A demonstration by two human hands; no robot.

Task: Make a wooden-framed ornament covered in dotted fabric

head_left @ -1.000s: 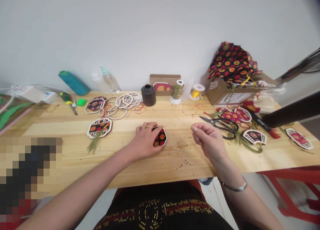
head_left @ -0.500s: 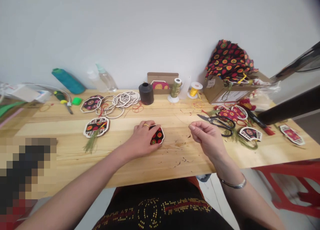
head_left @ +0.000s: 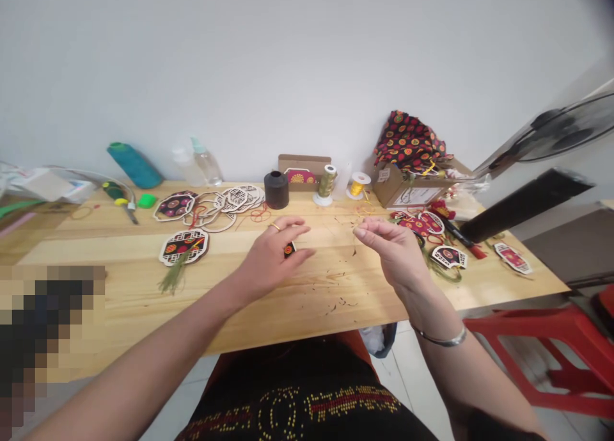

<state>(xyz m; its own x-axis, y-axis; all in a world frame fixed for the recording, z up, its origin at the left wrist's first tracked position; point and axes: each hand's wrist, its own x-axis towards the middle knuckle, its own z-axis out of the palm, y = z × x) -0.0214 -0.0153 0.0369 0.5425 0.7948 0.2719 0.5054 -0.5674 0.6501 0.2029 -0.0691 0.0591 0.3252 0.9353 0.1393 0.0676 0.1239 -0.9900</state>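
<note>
My left hand (head_left: 271, 255) is over the table with its thumb and fingers apart. Under it, mostly covered, lies a black fabric piece with red and orange flowers (head_left: 289, 249); whether the fingers touch it I cannot tell. To the right, my right hand (head_left: 386, 242) is raised a little, thumb and forefinger pinched on what looks like a fine thread (head_left: 354, 228), barely visible. Dark scraps (head_left: 341, 303) are scattered on the wood between and below the hands. Behind my right hand, the black scissors (head_left: 418, 239) are almost fully hidden.
A tasselled ornament (head_left: 185, 246) and wooden lattice frames (head_left: 236, 199) lie left. Along the wall stand a black thread cone (head_left: 276, 191), a green spool (head_left: 327, 185), a yellow spool (head_left: 359, 185) and a cardboard box (head_left: 407, 188). A black post (head_left: 527, 204) rises right, near a red stool (head_left: 542, 345).
My left hand has loosened and opened off the fabric piece, now covering more of it. My right hand, still pinched, has moved slightly left and up in view. The view has turned somewhat right.
</note>
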